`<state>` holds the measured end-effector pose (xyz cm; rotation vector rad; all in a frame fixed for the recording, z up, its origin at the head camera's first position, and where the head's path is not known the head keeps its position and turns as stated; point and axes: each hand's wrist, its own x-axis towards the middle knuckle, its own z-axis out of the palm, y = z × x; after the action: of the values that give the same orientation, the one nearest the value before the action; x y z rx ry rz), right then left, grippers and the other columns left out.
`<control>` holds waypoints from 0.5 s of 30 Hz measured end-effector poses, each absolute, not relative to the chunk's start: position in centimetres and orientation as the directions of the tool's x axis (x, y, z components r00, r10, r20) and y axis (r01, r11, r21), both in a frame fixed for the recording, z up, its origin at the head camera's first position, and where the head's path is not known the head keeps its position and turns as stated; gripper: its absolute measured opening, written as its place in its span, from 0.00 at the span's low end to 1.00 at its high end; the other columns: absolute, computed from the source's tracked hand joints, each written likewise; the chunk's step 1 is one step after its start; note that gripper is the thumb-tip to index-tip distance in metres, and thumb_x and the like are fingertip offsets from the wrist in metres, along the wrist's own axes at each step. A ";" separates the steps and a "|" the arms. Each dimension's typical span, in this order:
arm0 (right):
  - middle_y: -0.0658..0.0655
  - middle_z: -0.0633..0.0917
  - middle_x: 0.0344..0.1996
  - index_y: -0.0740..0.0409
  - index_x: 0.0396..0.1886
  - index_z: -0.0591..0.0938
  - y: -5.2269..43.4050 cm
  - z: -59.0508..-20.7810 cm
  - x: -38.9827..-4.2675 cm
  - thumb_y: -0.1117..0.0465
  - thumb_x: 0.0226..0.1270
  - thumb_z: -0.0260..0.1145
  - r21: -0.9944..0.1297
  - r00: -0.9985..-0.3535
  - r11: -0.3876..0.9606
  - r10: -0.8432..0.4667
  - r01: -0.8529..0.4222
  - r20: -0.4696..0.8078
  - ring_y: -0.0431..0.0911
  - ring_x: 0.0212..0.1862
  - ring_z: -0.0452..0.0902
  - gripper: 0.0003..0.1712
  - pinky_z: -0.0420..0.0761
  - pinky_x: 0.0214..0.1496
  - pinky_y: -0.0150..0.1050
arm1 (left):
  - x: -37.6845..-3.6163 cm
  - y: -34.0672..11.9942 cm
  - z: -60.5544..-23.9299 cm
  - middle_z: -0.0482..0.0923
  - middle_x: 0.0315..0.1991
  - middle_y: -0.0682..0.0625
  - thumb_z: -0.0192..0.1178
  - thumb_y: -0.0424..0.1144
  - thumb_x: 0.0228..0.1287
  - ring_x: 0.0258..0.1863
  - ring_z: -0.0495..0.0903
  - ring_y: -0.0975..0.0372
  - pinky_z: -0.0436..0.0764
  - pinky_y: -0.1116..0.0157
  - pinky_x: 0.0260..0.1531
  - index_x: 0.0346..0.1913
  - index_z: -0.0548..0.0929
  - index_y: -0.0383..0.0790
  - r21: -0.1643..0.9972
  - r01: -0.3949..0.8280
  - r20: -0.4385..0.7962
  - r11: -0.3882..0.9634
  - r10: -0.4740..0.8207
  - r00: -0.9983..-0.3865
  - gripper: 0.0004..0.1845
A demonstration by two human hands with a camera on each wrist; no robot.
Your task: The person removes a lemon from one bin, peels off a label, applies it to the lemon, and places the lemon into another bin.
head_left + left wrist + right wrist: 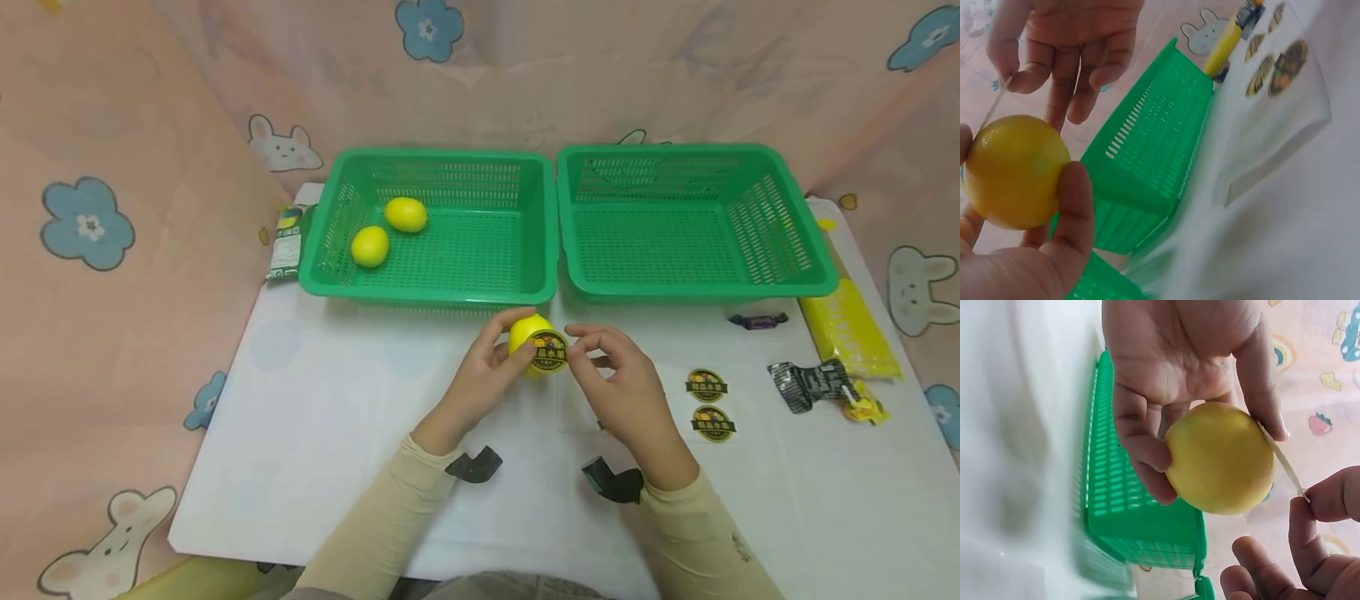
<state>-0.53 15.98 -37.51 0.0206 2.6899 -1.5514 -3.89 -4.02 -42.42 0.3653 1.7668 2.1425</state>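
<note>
In the head view, a yellow lemon (529,327) is held up over the table by my left hand (483,367), its fingers curled round the fruit. A round black-and-gold fruit sticker (550,351) lies against the lemon's side, with the left thumb on its near edge. My right hand (622,383) pinches the opposite edge of the sticker between thumb and forefinger. Seen edge-on in the right wrist view, the sticker (1288,465) touches the lemon (1219,459) at one end and stands away from it towards the right fingertips.
Two lemons (406,214) sit in the left green basket (427,297); the right green basket (697,291) stands beside it. More stickers (707,386) lie on a sheet right of my right hand. Snack wrappers (810,383) and a yellow packet (851,329) are at the table's right.
</note>
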 end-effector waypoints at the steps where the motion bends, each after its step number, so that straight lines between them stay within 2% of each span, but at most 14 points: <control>1: 0.51 0.84 0.63 0.56 0.36 0.83 16.0 -37.6 -0.6 0.54 0.80 0.65 -0.862 -1.000 0.507 -0.009 0.013 -0.021 0.51 0.63 0.79 0.12 0.81 0.59 0.54 | -3.9 -4.0 -42.4 0.67 0.65 0.41 0.58 0.38 0.82 0.57 0.83 0.53 0.83 0.63 0.51 0.79 0.66 0.40 0.977 -0.102 -0.016 -0.188 0.411 -0.912 0.28; 7: 0.52 0.85 0.60 0.56 0.35 0.84 15.8 -37.6 -0.8 0.57 0.79 0.67 -0.856 -0.997 0.513 -0.020 -0.071 0.070 0.49 0.64 0.77 0.11 0.81 0.56 0.52 | -3.8 -4.1 -42.2 0.67 0.71 0.42 0.57 0.38 0.81 0.55 0.82 0.56 0.83 0.61 0.54 0.78 0.67 0.38 0.921 -0.173 -0.017 -0.348 0.409 -0.912 0.28; 10: 0.54 0.85 0.55 0.58 0.33 0.83 15.6 -37.6 -0.9 0.59 0.78 0.67 -0.859 -0.996 0.505 -0.012 -0.086 0.092 0.47 0.60 0.77 0.10 0.80 0.51 0.47 | -3.7 -4.0 -41.7 0.69 0.71 0.43 0.56 0.39 0.81 0.56 0.80 0.57 0.83 0.60 0.55 0.79 0.66 0.38 0.895 -0.213 -0.027 -0.391 0.429 -0.903 0.29; 15: 0.55 0.83 0.47 0.60 0.33 0.82 15.5 -37.4 -1.1 0.64 0.74 0.70 -0.840 -0.986 0.526 0.022 -0.131 0.168 0.43 0.51 0.75 0.07 0.78 0.44 0.38 | -3.6 -4.1 -41.0 0.73 0.66 0.42 0.55 0.38 0.81 0.53 0.81 0.56 0.86 0.61 0.49 0.80 0.64 0.36 0.878 -0.226 -0.036 -0.423 0.412 -0.911 0.30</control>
<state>-1.07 15.49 -37.41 -0.1041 2.8794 -1.6073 -3.55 -4.08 -41.00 0.2598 1.4122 2.3556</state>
